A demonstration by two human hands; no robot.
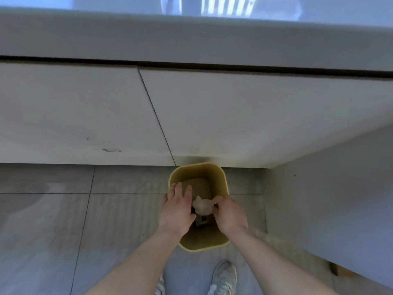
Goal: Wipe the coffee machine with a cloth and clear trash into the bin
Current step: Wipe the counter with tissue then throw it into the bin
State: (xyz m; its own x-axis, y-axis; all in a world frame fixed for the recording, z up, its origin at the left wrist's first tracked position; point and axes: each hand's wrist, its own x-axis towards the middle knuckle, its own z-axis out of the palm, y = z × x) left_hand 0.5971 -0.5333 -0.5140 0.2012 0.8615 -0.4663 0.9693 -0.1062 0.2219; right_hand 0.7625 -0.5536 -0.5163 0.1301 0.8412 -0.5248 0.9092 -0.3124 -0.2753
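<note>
Over the yellow bin (214, 173), the right hand (229, 216) pinches a crumpled wad (203, 206); the left hand (177, 211) is spread flat beside it.

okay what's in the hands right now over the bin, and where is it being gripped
The right hand pinches a crumpled wad of paper by its right edge, above the open yellow bin. The left hand is open beside it, holding nothing.

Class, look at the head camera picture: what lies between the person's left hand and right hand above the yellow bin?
In the head view, a crumpled pale wad of paper lies between the left hand and right hand, over the open yellow bin. The right fingers pinch it.
</note>
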